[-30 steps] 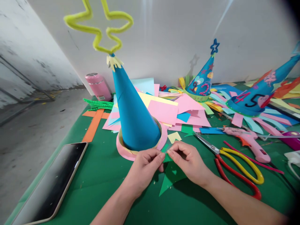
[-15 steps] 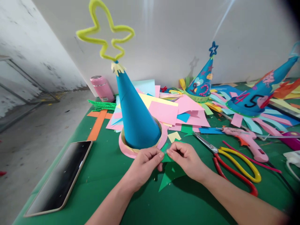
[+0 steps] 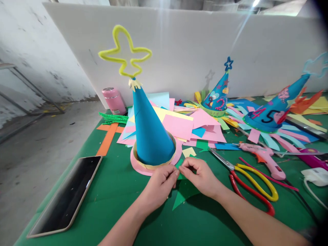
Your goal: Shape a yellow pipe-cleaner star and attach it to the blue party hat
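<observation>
My left hand (image 3: pixel 162 183) and my right hand (image 3: pixel 201 176) meet with their fingertips pinched, nearly touching. What lies between the fingers is too small to make out. Bright green paper (image 3: pixel 182 195) shows just below and behind them on the table. Right behind my left hand stands a blue paper cone hat (image 3: pixel 151 136) with a pink brim (image 3: pixel 138 165). A yellow pipe-cleaner star (image 3: pixel 116 58) tops it. Scissors (image 3: pixel 252 176) with red and yellow handles lie to the right of my right hand.
A phone (image 3: pixel 65 196) lies at the left of the green table. Behind are paper sheets (image 3: pixel 176 124), green pipe cleaners (image 3: pixel 112 118) and a pink bottle (image 3: pixel 114 101). Two decorated hats (image 3: pixel 216 95) stand at the back right, near a pink glue gun (image 3: pixel 263 157).
The view has tilted up, so more of the white board's top shows. My hands stay pinched together in about the same place, the fingertips slightly closer.
</observation>
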Motion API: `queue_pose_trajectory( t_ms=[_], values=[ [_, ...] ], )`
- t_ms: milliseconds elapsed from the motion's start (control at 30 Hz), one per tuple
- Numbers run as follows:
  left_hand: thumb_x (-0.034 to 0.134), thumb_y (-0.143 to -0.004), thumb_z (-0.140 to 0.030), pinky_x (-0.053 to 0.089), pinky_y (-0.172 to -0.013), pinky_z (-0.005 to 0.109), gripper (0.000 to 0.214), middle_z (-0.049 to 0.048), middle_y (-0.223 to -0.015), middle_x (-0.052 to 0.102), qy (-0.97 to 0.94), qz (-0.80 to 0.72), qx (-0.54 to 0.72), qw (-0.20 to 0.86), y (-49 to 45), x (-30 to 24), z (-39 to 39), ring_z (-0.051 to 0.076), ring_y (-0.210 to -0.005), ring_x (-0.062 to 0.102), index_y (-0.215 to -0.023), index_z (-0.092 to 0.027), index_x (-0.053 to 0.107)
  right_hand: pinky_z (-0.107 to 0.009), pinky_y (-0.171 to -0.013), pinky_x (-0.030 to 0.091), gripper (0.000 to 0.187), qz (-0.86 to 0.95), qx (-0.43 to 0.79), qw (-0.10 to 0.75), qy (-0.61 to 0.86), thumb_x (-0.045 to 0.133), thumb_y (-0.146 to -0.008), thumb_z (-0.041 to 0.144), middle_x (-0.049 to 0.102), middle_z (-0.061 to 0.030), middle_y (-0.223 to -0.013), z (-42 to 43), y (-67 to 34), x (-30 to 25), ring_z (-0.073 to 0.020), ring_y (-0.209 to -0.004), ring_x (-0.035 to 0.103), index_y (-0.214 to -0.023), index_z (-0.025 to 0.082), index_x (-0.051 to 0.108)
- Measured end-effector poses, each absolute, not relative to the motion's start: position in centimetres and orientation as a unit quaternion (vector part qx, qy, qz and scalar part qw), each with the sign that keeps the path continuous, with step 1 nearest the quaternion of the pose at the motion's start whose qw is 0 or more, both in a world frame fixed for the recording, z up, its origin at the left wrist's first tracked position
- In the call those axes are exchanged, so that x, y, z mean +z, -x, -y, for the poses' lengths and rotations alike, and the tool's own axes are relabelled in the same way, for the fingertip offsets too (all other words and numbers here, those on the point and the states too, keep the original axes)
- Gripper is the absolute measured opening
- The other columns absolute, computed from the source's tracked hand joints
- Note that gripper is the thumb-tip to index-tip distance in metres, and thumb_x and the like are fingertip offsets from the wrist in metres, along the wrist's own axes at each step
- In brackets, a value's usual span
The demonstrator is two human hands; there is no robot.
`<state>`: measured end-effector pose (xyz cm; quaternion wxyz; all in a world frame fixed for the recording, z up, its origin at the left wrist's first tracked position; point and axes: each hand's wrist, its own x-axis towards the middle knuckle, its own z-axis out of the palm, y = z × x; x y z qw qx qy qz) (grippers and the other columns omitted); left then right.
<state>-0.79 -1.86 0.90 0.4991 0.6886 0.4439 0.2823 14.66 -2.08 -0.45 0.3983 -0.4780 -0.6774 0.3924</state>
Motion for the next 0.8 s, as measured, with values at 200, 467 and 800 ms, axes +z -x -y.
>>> queue_pose_trajectory(
  t_ms=[200,467,800],
  values=[
    [0.039,-0.083,-0.029,0.024,-0.049,0.025,0.031,-0.0054,-0.054,0.031,-0.684,-0.435,0.308,0.498,0.74,0.7,1.71,0.01,-0.052,0.03,-0.054,-0.019,0.035,-0.021,-0.045,0.03,0.025,0.646,0.437,0.391,0.49,0.053,-0.078,0.034,0.039,0.0046,-0.054,1.73,-15.04,-1.22,-0.0086,-0.05,0.034,-0.06,0.017,0.044],
    [0.041,-0.082,-0.032,0.028,-0.05,0.024,0.033,-0.0032,-0.053,0.038,-0.652,-0.445,0.305,0.533,0.89,1.32,1.71,0.011,-0.052,0.036,-0.052,-0.018,0.041,-0.022,-0.046,0.03,0.027,0.66,0.408,0.419,0.471,0.048,-0.08,0.029,0.034,0.0047,-0.055,1.94,-15.27,-1.12,-0.0096,-0.052,0.032,-0.058,0.019,0.038],
    [0.042,-0.083,-0.039,0.034,-0.052,0.024,0.036,0.0014,-0.054,0.053,-0.563,-0.436,0.331,0.619,0.84,0.69,1.66,0.012,-0.052,0.042,-0.061,-0.014,0.055,-0.022,-0.045,0.028,0.029,0.648,0.398,0.438,0.478,0.047,-0.081,0.029,0.031,0.006,-0.052,2.01,-15.14,-0.98,-0.0091,-0.049,0.03,-0.057,0.02,0.035]
  ],
)
